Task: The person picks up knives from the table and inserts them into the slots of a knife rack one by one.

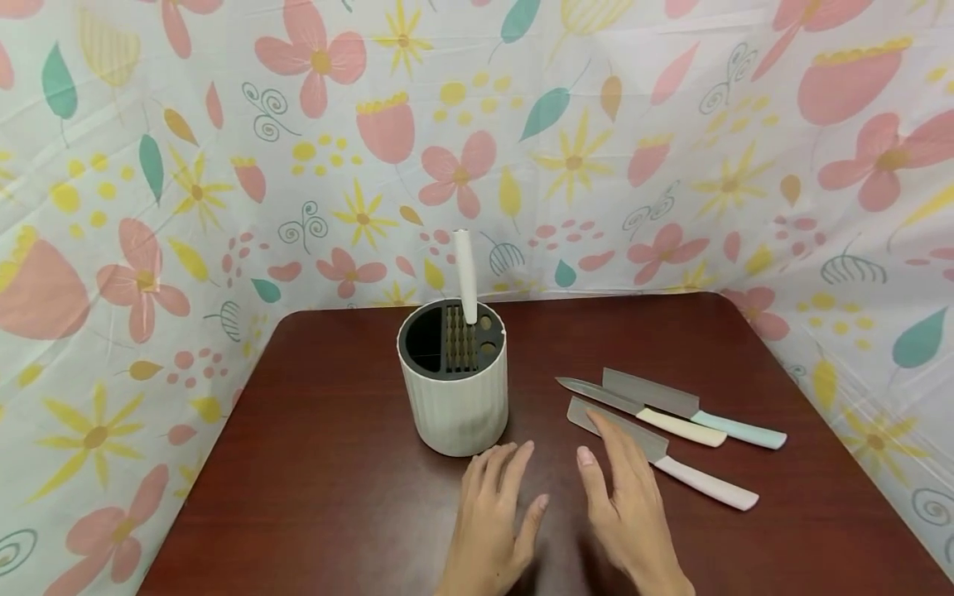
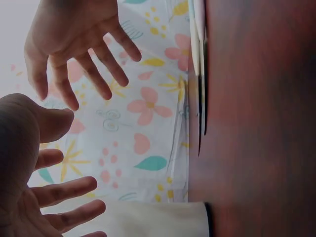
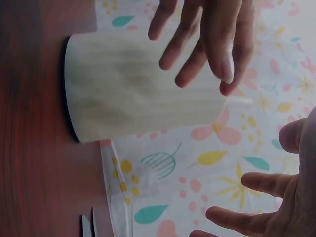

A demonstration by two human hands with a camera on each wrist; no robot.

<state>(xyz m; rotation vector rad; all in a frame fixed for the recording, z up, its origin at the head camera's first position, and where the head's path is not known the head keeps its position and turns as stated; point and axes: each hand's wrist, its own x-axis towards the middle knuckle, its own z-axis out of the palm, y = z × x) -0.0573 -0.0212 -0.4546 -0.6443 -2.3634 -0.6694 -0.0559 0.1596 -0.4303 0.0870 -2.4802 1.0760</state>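
Note:
My left hand [image 1: 488, 517] is held in front of a white ribbed round knife holder [image 1: 456, 414], fingers spread and nothing in them. A white handle [image 1: 465, 277] stands up from the holder's black slotted top; whatever lies below it is hidden. To the right, my right hand [image 1: 629, 505] hovers with fingers apart, partly in front of a broad-bladed knife with a pale pink handle [image 1: 708, 483]. Behind that knife lie a pointed knife with a cream handle [image 1: 681, 426] and another broad-bladed knife with a pale blue handle [image 1: 741, 429]. In the right wrist view, the holder [image 3: 138, 89] stands beyond the left hand.
A dark red-brown table [image 1: 320, 480] with rounded far corners carries everything. Behind and at both sides hangs a white sheet [image 1: 477, 108] printed with pink, yellow and teal flowers and leaves. The holder's top has a large compartment, narrow slots and round holes.

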